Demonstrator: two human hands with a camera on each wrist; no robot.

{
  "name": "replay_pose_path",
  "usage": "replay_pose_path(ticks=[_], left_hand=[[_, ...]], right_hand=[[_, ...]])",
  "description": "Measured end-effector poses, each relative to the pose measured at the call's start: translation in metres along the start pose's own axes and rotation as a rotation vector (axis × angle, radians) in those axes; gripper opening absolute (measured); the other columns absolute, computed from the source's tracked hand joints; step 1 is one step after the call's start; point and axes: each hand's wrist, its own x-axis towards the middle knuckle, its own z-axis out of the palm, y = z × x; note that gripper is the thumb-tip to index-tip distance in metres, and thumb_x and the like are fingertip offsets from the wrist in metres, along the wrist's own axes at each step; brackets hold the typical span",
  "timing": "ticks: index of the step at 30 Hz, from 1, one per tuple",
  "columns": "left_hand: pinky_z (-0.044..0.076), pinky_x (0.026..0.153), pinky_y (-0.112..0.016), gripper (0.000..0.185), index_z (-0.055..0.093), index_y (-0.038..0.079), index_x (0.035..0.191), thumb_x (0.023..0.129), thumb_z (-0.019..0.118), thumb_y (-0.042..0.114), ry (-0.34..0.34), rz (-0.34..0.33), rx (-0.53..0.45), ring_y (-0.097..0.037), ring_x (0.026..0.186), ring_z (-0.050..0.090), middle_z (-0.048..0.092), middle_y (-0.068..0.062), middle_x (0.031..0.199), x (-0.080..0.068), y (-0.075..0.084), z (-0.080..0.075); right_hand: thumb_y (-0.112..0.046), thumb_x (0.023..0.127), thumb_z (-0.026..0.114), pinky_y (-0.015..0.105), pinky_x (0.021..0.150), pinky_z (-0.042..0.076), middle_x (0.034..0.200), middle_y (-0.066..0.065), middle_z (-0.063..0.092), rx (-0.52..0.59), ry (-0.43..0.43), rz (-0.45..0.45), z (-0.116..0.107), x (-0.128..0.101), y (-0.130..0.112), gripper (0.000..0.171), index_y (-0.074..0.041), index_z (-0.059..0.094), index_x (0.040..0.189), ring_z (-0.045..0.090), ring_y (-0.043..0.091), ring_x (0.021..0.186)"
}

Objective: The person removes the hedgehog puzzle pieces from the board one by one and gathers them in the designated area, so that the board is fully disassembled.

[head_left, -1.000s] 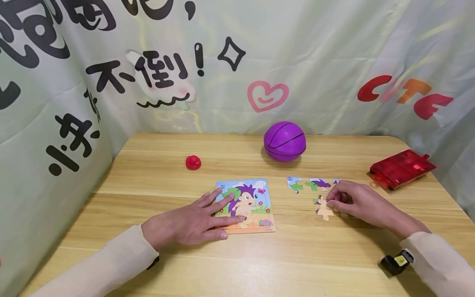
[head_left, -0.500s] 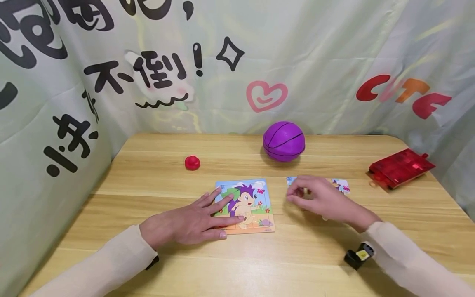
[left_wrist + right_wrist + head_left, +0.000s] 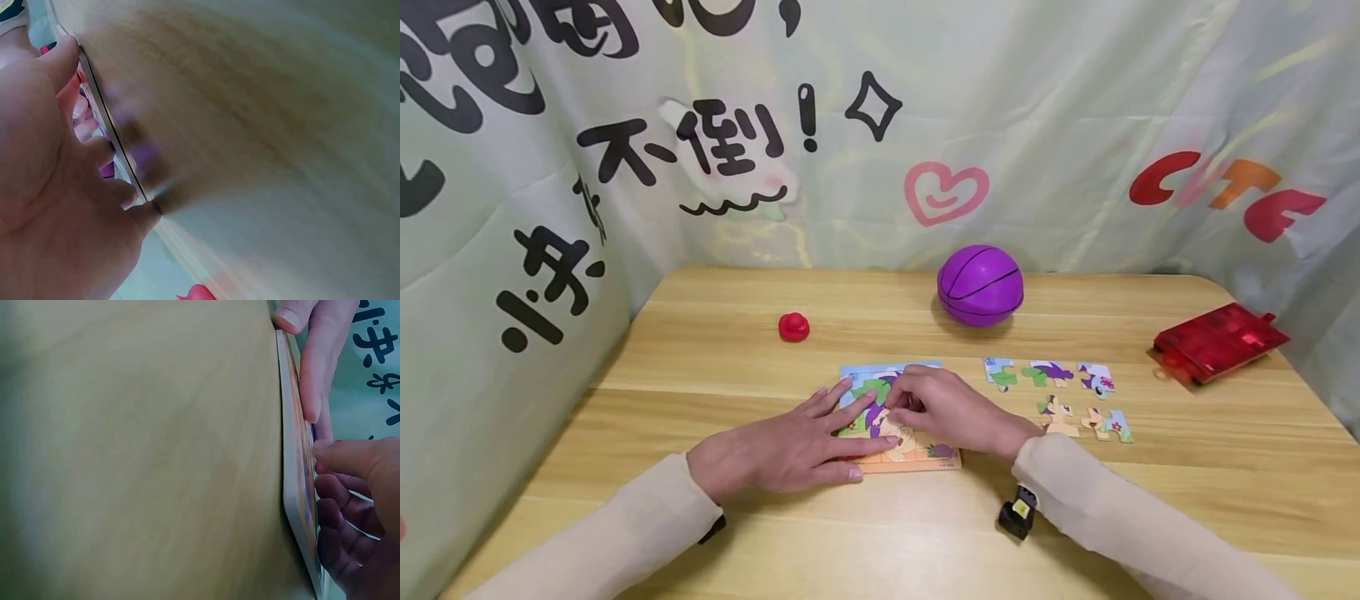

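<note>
A hedgehog puzzle board (image 3: 936, 448) lies on the wooden table (image 3: 715, 367). My left hand (image 3: 820, 442) lies flat with straight fingers on the board's left part; its fingers (image 3: 319, 362) show against the board's edge (image 3: 292, 481) in the right wrist view. Over the board's middle, my right hand (image 3: 904, 406) has its thumb and curled fingers pinching at a puzzle piece in the picture. In the left wrist view, the left hand (image 3: 56, 187) presses against the board's thin edge (image 3: 106, 119). Several loose puzzle pieces (image 3: 1060, 392) lie in two rows right of the board.
A purple ball (image 3: 979, 284) sits behind the board and a small red blob (image 3: 793, 327) at the back left. A flat red case (image 3: 1221, 340) lies near the table's right edge. A printed cloth backdrop (image 3: 1075, 125) closes in the back and sides.
My right hand left the loose pieces on the right and swept left onto the puzzle board's middle. The left hand has stayed flat on the board.
</note>
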Motion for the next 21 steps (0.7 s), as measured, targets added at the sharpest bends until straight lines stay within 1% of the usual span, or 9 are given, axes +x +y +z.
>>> replay_pose_path(ticks=[4,8,10,16,21], left_hand=[[0.010,0.135,-0.069,0.053,0.033,0.048,0.169,0.117,0.040,0.052,0.005,-0.005,0.008,-0.048,0.169,-0.009,0.003,-0.016,0.184,0.001,0.000,0.000],[0.011,0.135,-0.069,0.053,0.033,0.048,0.169,0.117,0.041,0.051,0.014,0.002,0.017,-0.048,0.169,-0.008,0.002,-0.019,0.184,0.000,0.000,0.001],[0.012,0.134,-0.070,0.053,0.035,0.047,0.169,0.117,0.042,0.050,0.021,0.008,0.028,-0.050,0.169,-0.006,0.004,-0.020,0.184,-0.002,-0.001,0.001],[0.017,0.133,-0.069,0.052,0.038,0.046,0.168,0.117,0.044,0.049,0.033,-0.011,0.049,-0.052,0.168,0.000,0.007,-0.023,0.183,-0.013,-0.003,0.003],[0.016,0.135,-0.066,0.052,0.037,0.046,0.169,0.117,0.042,0.049,0.026,-0.020,0.049,-0.052,0.168,0.003,0.006,-0.022,0.183,-0.014,-0.002,0.003]], right_hand=[[-0.020,0.102,0.080,0.022,0.070,0.053,0.090,-0.012,0.065,-0.024,0.028,0.000,0.004,0.003,0.001,0.003,-0.019,0.077,0.102,0.057,0.002,0.078],[-0.019,0.102,0.080,0.022,0.069,0.051,0.088,-0.013,0.064,-0.039,0.037,0.017,0.006,0.005,0.000,0.005,-0.021,0.076,0.100,0.056,0.002,0.076],[-0.019,0.102,0.080,0.022,0.069,0.050,0.088,-0.013,0.064,-0.040,0.035,0.024,0.007,0.006,-0.002,0.005,-0.021,0.075,0.100,0.055,0.003,0.076],[-0.023,0.103,0.079,0.024,0.072,0.051,0.090,-0.013,0.065,-0.048,0.006,0.047,0.005,0.008,-0.006,0.004,-0.021,0.075,0.101,0.056,0.004,0.079],[-0.024,0.103,0.079,0.024,0.073,0.052,0.094,-0.013,0.065,-0.069,-0.007,0.062,0.004,0.007,-0.006,0.004,-0.022,0.076,0.102,0.058,0.004,0.080]])
